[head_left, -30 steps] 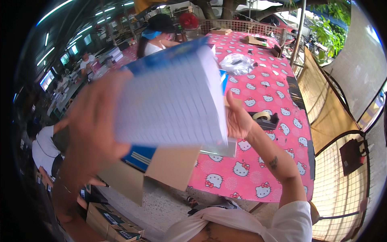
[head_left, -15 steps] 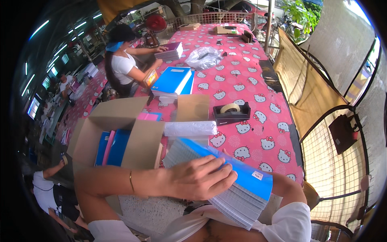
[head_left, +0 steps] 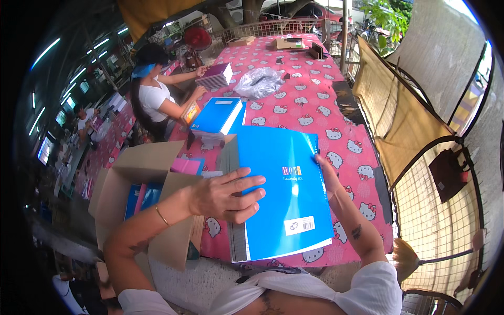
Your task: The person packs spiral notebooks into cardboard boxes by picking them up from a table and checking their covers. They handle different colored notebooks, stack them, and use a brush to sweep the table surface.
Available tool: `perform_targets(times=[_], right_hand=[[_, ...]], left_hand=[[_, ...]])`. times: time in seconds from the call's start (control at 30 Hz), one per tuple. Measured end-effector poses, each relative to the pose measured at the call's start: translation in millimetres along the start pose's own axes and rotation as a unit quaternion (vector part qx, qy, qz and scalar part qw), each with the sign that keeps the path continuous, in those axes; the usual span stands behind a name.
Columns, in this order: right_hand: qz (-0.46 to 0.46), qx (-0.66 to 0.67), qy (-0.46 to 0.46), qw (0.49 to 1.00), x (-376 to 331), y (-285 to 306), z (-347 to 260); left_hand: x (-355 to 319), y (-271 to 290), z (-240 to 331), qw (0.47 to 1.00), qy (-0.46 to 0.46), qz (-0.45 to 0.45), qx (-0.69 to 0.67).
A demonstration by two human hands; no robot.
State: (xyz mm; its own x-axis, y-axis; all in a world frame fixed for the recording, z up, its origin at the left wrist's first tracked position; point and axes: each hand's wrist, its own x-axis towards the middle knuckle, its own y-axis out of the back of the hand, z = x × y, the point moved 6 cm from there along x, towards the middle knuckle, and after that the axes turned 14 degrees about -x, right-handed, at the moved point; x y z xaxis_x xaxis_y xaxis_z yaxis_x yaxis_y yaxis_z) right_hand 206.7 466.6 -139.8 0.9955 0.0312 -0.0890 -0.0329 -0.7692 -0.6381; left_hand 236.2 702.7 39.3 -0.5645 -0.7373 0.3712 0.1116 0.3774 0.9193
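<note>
A thick stack of blue-covered notebooks (head_left: 286, 194) stands tilted at the near edge of the pink patterned table (head_left: 315, 100). My left hand (head_left: 226, 197) lies flat across the stack's left side and spine edges. Along the stack's right edge, my right hand (head_left: 326, 176) grips it from behind, fingers partly hidden. Both hands hold the same stack.
An open cardboard box (head_left: 147, 194) with blue and pink notebooks stands to my left. More blue notebooks (head_left: 215, 116) are stacked mid-table beside a crumpled plastic bag (head_left: 258, 84). A person in a white top (head_left: 155, 100) handles purple notebooks (head_left: 215, 76). A wire fence (head_left: 436, 199) runs on the right.
The notebook stack went from raised in front of the camera, down to my lap, and now stands against the table edge with its blue cover facing me.
</note>
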Motion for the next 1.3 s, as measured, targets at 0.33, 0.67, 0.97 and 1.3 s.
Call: perform_targets(times=[0.33, 0.67, 0.97, 1.3], right_hand=[[-0.029, 0.151, -0.023, 0.988, 8, 18, 19], [0.046, 0.068, -0.031, 0.996, 20, 48, 20], [0.037, -0.009, 0.023, 0.999, 36, 38, -17], [0.046, -0.036, -0.001, 0.998, 35, 35, -15]], left_hand=[[-18, -35, -23, 0.999, -0.001, -0.034, -0.025], [-23, -52, -49, 0.998, 0.0, -0.02, -0.053], [-38, -59, -75, 0.999, 0.018, -0.027, -0.037], [-50, -68, -75, 0.999, 0.021, -0.04, -0.016]])
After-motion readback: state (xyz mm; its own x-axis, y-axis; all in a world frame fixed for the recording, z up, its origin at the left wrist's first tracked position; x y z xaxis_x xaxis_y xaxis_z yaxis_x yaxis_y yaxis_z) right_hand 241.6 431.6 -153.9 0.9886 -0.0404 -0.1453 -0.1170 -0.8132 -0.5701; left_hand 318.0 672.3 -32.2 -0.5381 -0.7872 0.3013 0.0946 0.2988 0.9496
